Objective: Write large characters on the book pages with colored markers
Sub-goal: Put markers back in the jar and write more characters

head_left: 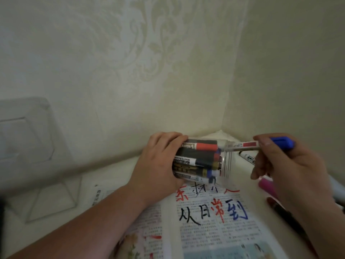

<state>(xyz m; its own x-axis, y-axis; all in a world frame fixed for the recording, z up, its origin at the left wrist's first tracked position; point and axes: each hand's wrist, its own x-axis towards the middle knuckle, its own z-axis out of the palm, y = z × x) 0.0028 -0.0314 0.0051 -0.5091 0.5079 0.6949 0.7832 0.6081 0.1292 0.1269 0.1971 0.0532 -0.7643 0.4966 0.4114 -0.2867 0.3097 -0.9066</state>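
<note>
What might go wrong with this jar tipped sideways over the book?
The jar, held on its side by the left hand, opens toward the right, so its markers may slide out onto the written page. The right hand pinches a blue-capped marker at the mouth; moving it could nudge others loose.

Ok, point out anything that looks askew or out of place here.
The clear marker jar lies tipped sideways in the left hand over the open book, its mouth facing the right hand, which grips a blue-capped marker. A pink marker and others lie loose beside the book.
</note>
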